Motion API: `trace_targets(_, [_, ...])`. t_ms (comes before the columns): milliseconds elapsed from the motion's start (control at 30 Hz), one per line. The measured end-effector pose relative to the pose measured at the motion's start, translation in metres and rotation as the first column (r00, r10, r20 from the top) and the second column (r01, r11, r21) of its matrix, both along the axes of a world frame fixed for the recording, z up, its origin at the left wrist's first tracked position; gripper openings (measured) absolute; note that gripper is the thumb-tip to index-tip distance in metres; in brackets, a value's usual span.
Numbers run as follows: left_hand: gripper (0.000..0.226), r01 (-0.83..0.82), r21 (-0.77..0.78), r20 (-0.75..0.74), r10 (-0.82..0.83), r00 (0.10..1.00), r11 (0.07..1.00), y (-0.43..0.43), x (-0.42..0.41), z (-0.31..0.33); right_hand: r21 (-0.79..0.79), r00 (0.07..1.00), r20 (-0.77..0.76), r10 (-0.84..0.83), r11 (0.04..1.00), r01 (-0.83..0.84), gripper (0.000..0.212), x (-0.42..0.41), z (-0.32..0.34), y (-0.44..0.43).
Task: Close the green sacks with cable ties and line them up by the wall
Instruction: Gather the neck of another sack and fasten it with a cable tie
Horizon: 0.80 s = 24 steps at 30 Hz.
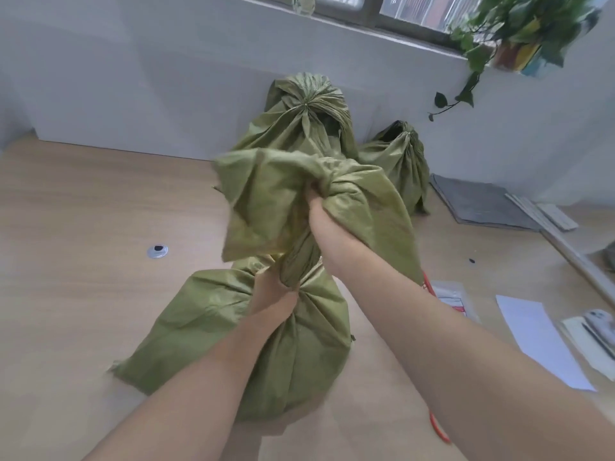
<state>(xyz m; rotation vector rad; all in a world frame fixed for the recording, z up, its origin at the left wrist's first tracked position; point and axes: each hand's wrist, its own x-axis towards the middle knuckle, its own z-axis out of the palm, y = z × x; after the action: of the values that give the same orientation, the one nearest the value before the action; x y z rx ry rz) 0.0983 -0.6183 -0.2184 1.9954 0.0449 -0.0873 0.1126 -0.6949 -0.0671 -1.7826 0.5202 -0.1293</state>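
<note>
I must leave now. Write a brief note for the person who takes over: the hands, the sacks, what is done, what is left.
Left hand grips the neck of the front sack.
Right hand grips its bunched top, just above.
Done: the tall sack and the small sack stand gathered shut by the wall.
To do: no tie shows on the front sack; tie its neck, then set it beside them.

The wooden table [83, 211] carries three green sacks [299, 354]; a grey mat [482, 204]; a white sheet [539, 337].
</note>
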Motion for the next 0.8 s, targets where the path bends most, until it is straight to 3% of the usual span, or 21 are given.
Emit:
trace_targets(67, [0.043, 0.002, 0.018, 0.102, -0.004, 0.995, 1.0, -0.001, 0.001, -0.005, 0.22, 0.999, -0.04, 0.019, 0.975, -0.01, 0.092, 0.034, -0.043, -0.029])
trace_targets(133, [0.053, 0.034, 0.047, 0.119, -0.039, 0.992, 0.998, -0.003, 0.0, -0.009, 0.318, 0.996, -0.068, -0.061, 0.945, 0.08, 0.109, 0.055, -0.057, -0.048])
trace_targets(300, [0.045, -0.029, 0.034, -0.022, 0.03, 0.999, 0.999, -0.003, 0.002, -0.014, 0.377, 0.986, -0.164, 0.011, 0.925, 0.053, 0.079, 0.02, -0.003, -0.039])
trace_targets(400, [0.046, -0.108, -0.02, -0.055, 0.107, 0.993, 0.994, -0.005, -0.001, -0.008, 0.324, 0.956, -0.203, 0.213, 0.936, -0.14, 0.059, -0.003, -0.011, -0.052])
trace_targets(533, [0.042, -0.252, -0.031, -0.095, 0.249, 0.964, 0.967, -0.014, -0.006, 0.002, 0.266, 0.822, -0.356, 0.445, 0.891, -0.367, 0.085, -0.036, -0.027, -0.067])
trace_targets(667, [0.044, -0.321, 0.004, -0.143, 0.319, 0.937, 0.947, -0.024, -0.016, 0.005, 0.075, 0.747, -0.437, 0.501, 0.848, -0.524, 0.055, -0.069, -0.048, -0.094])
trace_targets(733, [0.046, -0.351, 0.03, -0.149, 0.351, 0.924, 0.936, -0.029, -0.025, 0.003, -0.032, 0.78, -0.41, 0.473, 0.847, -0.531, 0.035, -0.087, -0.064, -0.109])
trace_targets(800, [0.046, -0.402, 0.07, -0.144, 0.408, 0.902, 0.913, -0.037, -0.036, 0.002, -0.074, 0.828, -0.339, 0.447, 0.864, -0.497, 0.029, -0.104, -0.078, -0.123])
